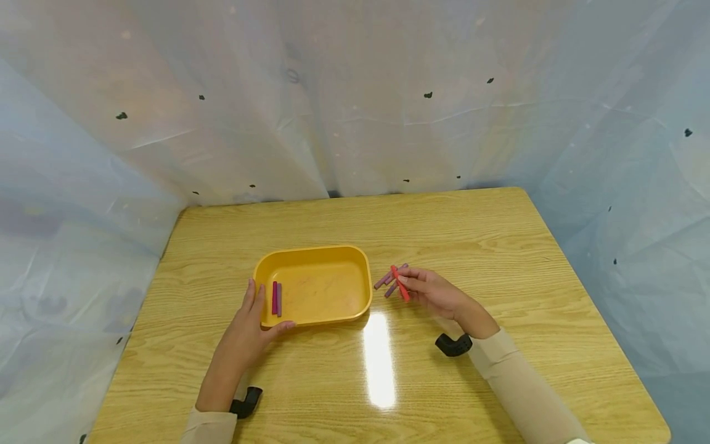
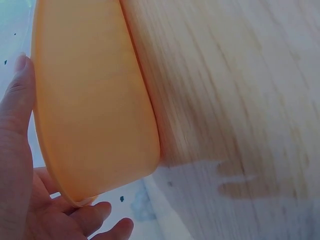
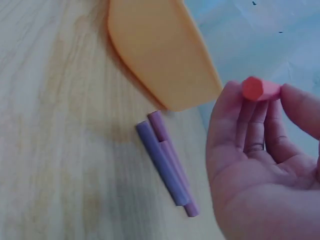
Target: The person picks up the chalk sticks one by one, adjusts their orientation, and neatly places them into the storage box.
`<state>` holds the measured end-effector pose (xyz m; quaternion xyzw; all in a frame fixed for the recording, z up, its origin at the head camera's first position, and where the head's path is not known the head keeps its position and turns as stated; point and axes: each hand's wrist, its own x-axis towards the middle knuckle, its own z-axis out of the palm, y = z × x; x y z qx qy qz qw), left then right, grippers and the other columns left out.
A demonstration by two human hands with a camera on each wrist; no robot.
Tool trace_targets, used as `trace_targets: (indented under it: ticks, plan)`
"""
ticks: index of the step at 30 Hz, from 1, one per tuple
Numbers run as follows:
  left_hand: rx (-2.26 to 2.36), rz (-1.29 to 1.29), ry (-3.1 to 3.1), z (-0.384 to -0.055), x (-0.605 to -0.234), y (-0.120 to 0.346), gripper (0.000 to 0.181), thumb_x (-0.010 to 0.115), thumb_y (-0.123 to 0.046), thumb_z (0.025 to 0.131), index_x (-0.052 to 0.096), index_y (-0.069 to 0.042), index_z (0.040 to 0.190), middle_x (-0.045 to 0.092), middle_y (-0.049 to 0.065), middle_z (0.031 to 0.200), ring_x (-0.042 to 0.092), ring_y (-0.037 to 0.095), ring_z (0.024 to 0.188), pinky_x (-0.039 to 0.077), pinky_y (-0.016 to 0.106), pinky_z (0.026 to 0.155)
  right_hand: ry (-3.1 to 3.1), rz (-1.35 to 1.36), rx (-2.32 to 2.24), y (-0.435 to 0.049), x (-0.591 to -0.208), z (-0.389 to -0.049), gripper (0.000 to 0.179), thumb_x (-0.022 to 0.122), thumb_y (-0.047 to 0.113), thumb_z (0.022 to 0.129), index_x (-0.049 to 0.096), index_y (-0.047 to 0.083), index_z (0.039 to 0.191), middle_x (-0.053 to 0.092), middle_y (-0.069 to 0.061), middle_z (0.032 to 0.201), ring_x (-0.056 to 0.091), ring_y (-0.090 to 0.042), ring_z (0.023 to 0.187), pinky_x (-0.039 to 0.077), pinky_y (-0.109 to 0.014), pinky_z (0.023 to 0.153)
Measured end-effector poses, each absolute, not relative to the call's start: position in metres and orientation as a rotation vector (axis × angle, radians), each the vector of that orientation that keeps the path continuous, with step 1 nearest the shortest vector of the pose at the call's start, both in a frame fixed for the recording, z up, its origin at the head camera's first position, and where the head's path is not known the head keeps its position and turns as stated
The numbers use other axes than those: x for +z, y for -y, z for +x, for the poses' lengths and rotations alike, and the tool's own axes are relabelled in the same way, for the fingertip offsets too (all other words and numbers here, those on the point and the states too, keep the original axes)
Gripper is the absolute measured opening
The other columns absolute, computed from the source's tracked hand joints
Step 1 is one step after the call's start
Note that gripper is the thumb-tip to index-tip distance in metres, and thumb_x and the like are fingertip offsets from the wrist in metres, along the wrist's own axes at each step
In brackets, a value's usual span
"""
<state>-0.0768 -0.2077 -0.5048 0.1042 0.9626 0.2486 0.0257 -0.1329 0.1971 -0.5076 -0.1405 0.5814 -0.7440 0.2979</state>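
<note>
My left hand (image 1: pixel 246 333) holds the left near corner of a yellow plastic tray (image 1: pixel 316 320), with the thumb along the near rim and the fingers at the left side. Two crayons, one magenta (image 1: pixel 274 298) and one mauve (image 1: pixel 280 301), lie side by side inside the tray's left end. Off the tray's right end, my right hand (image 1: pixel 440 296) pinches a red crayon (image 3: pixel 262 90) between thumb and fingers, raised above the table. Below it a few purple crayons (image 3: pixel 161 162) lie close together on the wood, partly overlapping; in the head view the red one partly covers them.
The wood-grain table (image 1: pixel 444 228) extends around the tray, with a bright light reflection on its near part. Pale plastic sheeting (image 1: pixel 355 123) hangs behind the table and at both sides. A black curved piece (image 1: pixel 453 345) sits at each wrist.
</note>
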Motion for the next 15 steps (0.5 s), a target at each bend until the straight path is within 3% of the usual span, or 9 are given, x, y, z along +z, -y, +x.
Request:
trace_targets:
  ticks: [6,15]
  plan:
    - [0.767,0.323,-2.97,-0.076,-0.503,0.208,0.108,0.056,-0.068,0.077,0.007,-0.004,0.149,-0.014,0.008,0.153,0.018,0.043,0.134,0.029,0.056,0.101,-1.519,-0.292,-2.047,-0.199,-0.497,-0.132,0.029,0.049,0.016,0.098,0.052,-0.002,0.121,0.059,-0.011,0.112,0.062,-0.017,0.092,0.051,-0.03,0.082]
    - [0.771,0.31,-2.964,-0.077,-0.505,0.208,0.109,0.055,-0.069,0.076,0.006,-0.005,0.15,-0.014,0.007,0.153,0.019,0.044,0.134,0.029,0.057,0.101,-1.591,-0.346,-2.045,-0.198,-0.491,-0.132,0.029,0.046,0.013,0.099,0.051,-0.005,0.121,0.058,-0.013,0.113,0.062,-0.024,0.098,0.05,-0.037,0.086]
